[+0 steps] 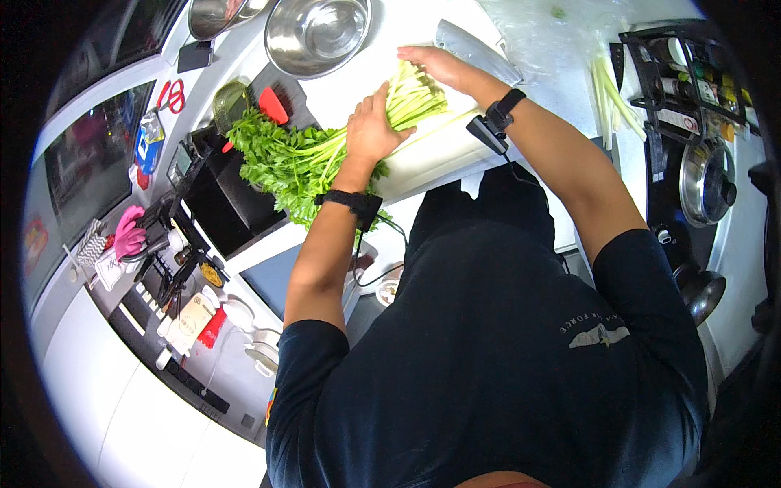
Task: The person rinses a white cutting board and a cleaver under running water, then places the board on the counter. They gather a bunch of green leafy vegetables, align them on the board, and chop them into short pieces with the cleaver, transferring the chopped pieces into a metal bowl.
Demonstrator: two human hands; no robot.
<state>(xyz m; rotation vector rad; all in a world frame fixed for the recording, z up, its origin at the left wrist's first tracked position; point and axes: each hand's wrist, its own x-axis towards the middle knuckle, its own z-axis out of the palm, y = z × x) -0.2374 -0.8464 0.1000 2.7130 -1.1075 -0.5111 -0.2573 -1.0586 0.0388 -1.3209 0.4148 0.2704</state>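
Note:
A bunch of leafy green celery lies across a white cutting board, its leaves hanging past the board's left side and its pale stalk ends pointing up and right. My left hand rests over the stalks with the thumb spread from the fingers. At the stalk ends is my right hand, its fingertips near their tips; whether it presses on them is hard to tell. A cleaver lies flat on the board just beyond my right hand.
A steel bowl stands at the board's far left. Red-handled scissors lie farther left. Scallion stalks, a black rack of bottles and a lidded pan are at the right. Clear plastic film lies beyond the cleaver.

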